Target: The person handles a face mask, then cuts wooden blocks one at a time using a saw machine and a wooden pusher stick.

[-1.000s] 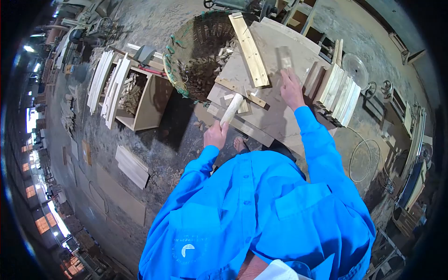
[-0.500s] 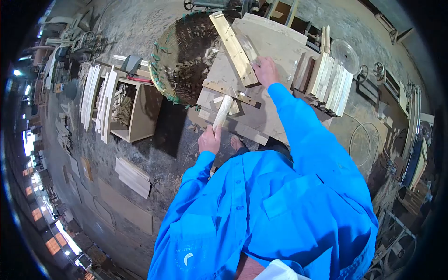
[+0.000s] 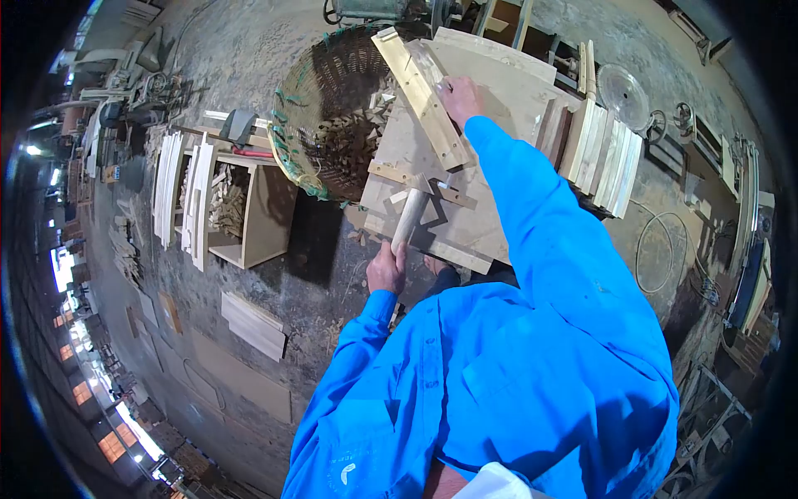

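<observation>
My left hand [image 3: 386,268] is closed around the near end of a pale wooden strip [image 3: 408,218], which points away from me over the front of the worktable [image 3: 490,200]. The strip's far end meets a short drilled wooden bar [image 3: 391,173] fixed on the tabletop. On the table's far part, my right hand [image 3: 461,101] has its fingers curled at the end of another wooden piece [image 3: 426,63]. That piece lies along the right side of a long drilled wooden bar [image 3: 422,101]; the fingers partly hide its near end.
A wicker basket [image 3: 287,129] with wood offcuts stands left of the table. Stacked boards [image 3: 603,154] sit at the table's right side. Farther left is an open wooden box [image 3: 270,212] with offcuts and strips. More boards [image 3: 253,324] lie on the floor.
My right hand has moved away from me along the long bar. The left hand still holds its strip, and the whole view has shifted slightly.
</observation>
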Demonstrator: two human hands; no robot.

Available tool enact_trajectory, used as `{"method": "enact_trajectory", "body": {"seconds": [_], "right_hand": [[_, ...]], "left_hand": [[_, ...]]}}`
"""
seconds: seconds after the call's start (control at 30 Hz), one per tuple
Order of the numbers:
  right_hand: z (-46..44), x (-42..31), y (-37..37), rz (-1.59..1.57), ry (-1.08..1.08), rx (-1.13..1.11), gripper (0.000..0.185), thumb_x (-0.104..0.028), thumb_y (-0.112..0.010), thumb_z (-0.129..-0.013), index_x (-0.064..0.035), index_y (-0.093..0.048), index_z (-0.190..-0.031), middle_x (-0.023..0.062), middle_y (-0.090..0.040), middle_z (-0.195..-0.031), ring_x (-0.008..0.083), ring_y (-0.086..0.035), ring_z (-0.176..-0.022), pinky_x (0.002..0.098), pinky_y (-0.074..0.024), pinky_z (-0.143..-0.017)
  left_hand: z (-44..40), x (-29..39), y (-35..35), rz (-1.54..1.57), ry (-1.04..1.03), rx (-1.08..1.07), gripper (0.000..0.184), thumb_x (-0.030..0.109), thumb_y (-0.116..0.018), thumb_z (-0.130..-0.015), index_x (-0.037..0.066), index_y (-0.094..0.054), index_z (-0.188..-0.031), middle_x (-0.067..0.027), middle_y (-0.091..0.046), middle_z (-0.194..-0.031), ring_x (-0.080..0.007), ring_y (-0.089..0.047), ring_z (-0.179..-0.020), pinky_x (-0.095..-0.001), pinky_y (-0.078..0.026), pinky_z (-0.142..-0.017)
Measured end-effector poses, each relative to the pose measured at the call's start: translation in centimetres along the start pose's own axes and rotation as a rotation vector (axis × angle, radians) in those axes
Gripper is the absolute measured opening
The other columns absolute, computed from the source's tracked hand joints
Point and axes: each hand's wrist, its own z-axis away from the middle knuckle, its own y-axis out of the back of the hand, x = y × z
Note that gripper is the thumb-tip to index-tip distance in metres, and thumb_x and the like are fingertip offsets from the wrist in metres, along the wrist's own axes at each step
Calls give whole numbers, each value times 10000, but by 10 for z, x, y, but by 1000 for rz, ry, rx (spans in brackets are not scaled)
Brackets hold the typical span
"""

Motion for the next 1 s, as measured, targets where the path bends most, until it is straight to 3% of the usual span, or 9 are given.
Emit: {"method": "enact_trajectory", "body": {"seconds": [0.3, 0.7, 0.77, 1.0], "right_hand": [[-6, -5, 6, -37, 75, 37, 212, -254, -687, -903, -72, -782, -960, 213, -728, -1032, 409, -659, -1048, 512, -519, -930], [-36, 6, 12, -89, 28, 23, 215, -278, -696, -900, -104, -801, -969, 198, -737, -1068, 418, -674, -1033, 521, -530, -902], [-51, 12, 15, -86, 19, 11, 218, -281, -697, -899, -109, -804, -980, 192, -741, -1062, 418, -680, -1019, 520, -536, -898], [-93, 23, 19, -67, 17, 6, 210, -254, -678, -897, -112, -811, -977, 192, -746, -1030, 406, -689, -1011, 499, -547, -915]], "left_hand": [[-3, -2, -3, 1, 5, -6, 500, 502, -476, -1076, 32, -548, -924, -265, -685, -807, -485, -676, -778, -578, -523, -682], [-31, 12, -9, 26, -12, -6, 489, 480, -506, -1071, 18, -547, -918, -264, -671, -782, -493, -670, -753, -581, -518, -680], [-44, 20, -12, 28, 28, -30, 503, 516, -469, -1076, 35, -590, -989, -285, -682, -839, -507, -670, -823, -603, -500, -716], [-77, 50, -8, 34, 49, -59, 522, 531, -446, -1078, 37, -586, -990, -291, -681, -850, -520, -661, -831, -606, -490, -727]]}}
